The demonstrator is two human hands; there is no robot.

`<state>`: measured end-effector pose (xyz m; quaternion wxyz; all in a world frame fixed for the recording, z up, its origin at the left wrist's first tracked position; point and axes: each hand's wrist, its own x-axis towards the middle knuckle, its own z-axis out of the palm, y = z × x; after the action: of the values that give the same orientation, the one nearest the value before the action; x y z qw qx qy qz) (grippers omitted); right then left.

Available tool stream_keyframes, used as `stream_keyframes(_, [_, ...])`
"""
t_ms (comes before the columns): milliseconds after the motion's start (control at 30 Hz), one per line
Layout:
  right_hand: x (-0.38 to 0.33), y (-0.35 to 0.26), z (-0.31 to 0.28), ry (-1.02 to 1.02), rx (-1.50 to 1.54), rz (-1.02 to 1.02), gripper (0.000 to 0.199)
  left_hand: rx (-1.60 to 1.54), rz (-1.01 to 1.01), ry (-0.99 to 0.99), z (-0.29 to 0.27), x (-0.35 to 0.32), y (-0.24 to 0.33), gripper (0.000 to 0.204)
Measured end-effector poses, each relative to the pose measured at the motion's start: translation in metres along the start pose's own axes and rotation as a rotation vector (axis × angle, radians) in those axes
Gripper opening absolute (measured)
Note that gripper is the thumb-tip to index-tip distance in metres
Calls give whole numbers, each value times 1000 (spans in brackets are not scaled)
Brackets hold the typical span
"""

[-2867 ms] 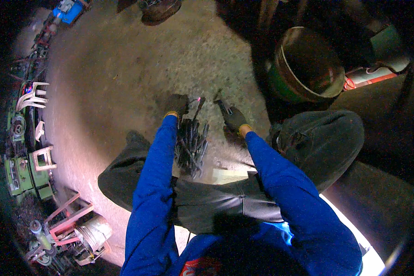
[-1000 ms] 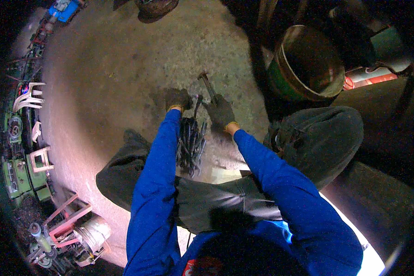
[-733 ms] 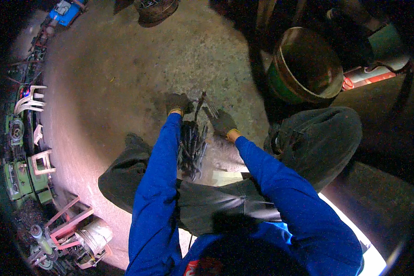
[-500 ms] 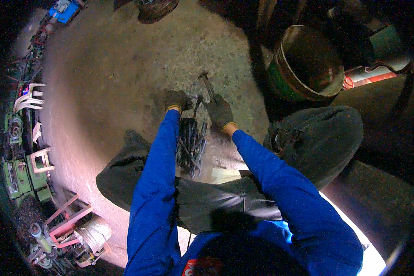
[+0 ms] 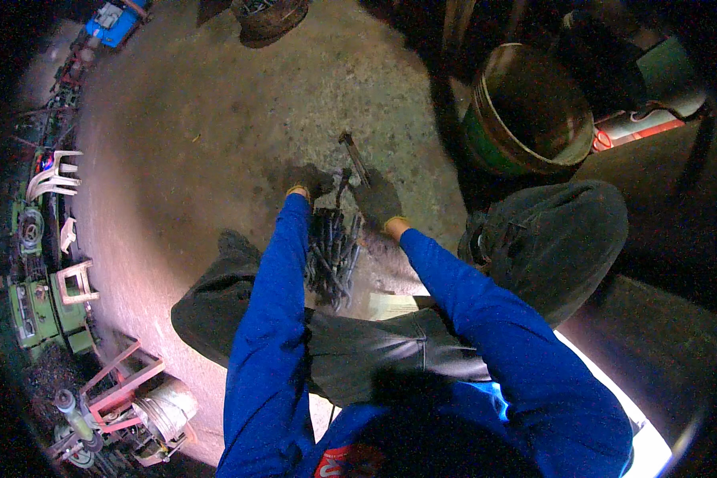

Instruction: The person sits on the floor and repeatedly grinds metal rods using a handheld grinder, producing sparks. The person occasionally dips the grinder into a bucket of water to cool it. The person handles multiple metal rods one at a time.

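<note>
My right hand point(image 5: 378, 198), in a dark glove with a yellow cuff, is closed around a hammer point(image 5: 355, 158). Its slim handle slants away from me, and the small head lies at the far left end. Just left of it, my gloved left hand point(image 5: 312, 182) is closed at a short dark metal rod point(image 5: 342, 188) with a thicker far end. The dark fingers blend with the shadow, so the exact grip is hard to see. Between my forearms, nearer to me, lies a pile of dark metal rods point(image 5: 333, 259) on the concrete floor.
A large green drum point(image 5: 486, 143) lies tilted at the right. A round container point(image 5: 272, 28) with metal pieces stands at the far edge. White plastic chairs point(image 5: 56, 177), green machinery point(image 5: 40, 307) and a pink metal frame point(image 5: 127, 382) line the left. My bent knees point(image 5: 554, 239) flank the work spot.
The hammer's head has shifted slightly left and toward me, and my right hand has moved a little with it. The left hand stays near the same place by the rod.
</note>
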<state>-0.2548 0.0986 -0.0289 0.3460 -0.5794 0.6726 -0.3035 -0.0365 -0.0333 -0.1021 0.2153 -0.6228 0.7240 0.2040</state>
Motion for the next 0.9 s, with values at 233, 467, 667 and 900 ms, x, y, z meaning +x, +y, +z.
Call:
stream_keyframes(233, [-2,-5,10,-373,25,140,62,-6,-4,13,28,17,-52,58])
stream_keyframes(467, [-2,-1,8,-96,36,77,70,-667,52,-37,2,-27,-17,65])
stream_keyframes(667, [-8,-26,20,-287,45,51,74,-72,17,116,-2,-22,-63,66])
stream_keyframes(900, [-1,-17,2,-203,48,41,67,-1095,-289,-2,-32,-50,-3,43])
